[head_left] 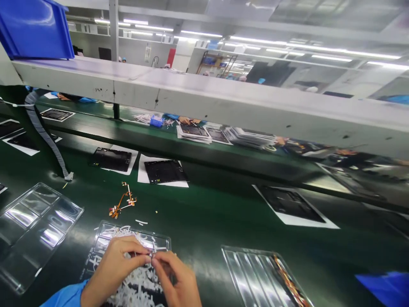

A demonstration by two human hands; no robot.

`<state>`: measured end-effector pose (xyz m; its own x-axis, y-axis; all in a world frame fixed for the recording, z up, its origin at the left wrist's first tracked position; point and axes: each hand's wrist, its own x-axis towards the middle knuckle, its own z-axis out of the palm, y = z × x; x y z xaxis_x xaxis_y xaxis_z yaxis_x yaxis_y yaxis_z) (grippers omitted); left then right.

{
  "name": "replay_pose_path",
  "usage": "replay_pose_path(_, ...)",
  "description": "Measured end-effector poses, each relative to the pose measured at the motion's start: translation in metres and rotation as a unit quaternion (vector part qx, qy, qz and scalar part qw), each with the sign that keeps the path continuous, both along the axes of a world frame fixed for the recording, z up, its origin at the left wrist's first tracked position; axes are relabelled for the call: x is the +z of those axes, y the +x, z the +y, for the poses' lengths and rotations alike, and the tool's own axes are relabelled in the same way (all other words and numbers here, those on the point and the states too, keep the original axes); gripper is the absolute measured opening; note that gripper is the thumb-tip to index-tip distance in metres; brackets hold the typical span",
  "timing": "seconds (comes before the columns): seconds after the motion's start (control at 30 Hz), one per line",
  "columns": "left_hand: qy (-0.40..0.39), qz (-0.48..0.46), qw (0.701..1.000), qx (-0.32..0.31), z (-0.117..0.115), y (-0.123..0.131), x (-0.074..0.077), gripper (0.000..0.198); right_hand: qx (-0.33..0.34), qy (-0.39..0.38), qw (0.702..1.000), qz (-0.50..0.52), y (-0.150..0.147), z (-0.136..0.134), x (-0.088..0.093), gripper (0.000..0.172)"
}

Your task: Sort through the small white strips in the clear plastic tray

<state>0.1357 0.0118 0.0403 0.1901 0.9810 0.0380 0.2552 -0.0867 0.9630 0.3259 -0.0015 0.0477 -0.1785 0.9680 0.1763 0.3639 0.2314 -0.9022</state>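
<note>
Both hands meet over a clear tray (159, 236) heaped with small white strips (137, 283). My left hand (119, 258), coming out of a blue sleeve (67, 294), pinches with thumb and forefinger. Fingertip to fingertip with it, my right hand (179, 273) is also closed in a pinch. A tiny piece seems to sit between the fingertips, too small and too covered to name. Beyond the tray, several orange flex cables (123, 202) lie in a loose bunch on the green surface (198, 217).
An unfilled clear compartment tray (41, 221) lies left. A ribbed tray (252, 273) holding orange-brown strips (289, 281) lies right. Black panels (164, 171) rest on white sheets farther back. A white shelf (191, 91) crosses overhead, bearing a blue bin (35, 30). A co-worker's hands (188, 121) show beyond.
</note>
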Motion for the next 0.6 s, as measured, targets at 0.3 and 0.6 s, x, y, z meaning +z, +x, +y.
replay_pose_path(0.3,0.098,0.04,0.994,-0.012,-0.013,-0.009,0.002,0.023,-0.03,-0.127,0.99,0.047,-0.007,-0.011,-0.007,0.037)
replay_pose_path(0.6,0.102,0.055,0.989,0.087,-0.035,-0.005,-0.015,0.02,-0.011,-0.138,0.988,0.071,-0.023,-0.02,-0.002,0.03)
